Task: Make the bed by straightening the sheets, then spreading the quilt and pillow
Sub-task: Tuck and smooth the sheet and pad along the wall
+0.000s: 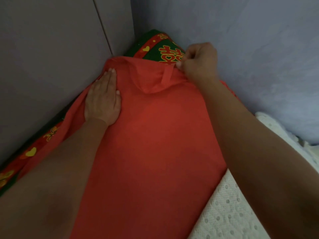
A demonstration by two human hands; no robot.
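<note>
1. We see a plain red cloth (151, 144) filling the middle of the view. It runs from 6 o'clock up to a folded top edge near 12 o'clock.
2. The left hand (103, 99) lies at about 10 o'clock, palm down on the red cloth. Its fingers are straight and held close together, pressing flat near the cloth's left border.
3. The right hand (200, 62) sits at about 1 o'clock. Its fingers (178, 64) are curled, and the tips pinch the top edge of the red cloth.
4. A narrow red strip (166, 75) hangs down from that edge, just beside the pinching fingertips, over a rounded fold.
5. A green patterned cover (155, 49) with red and yellow figures and hearts shows beyond the top edge at 12 o'clock. It shows again as a band along the left side toward 8 o'clock, and the red cloth lies over it.
6. White eyelet fabric (229, 204) lies at 4 to 5 o'clock, touching the red cloth's right border, partly under the right forearm.
7. A grey panel (51, 57) stands at 10 to 11 o'clock, meeting a pale bluish wall (241, 40) at 1 to 2 o'clock.
</note>
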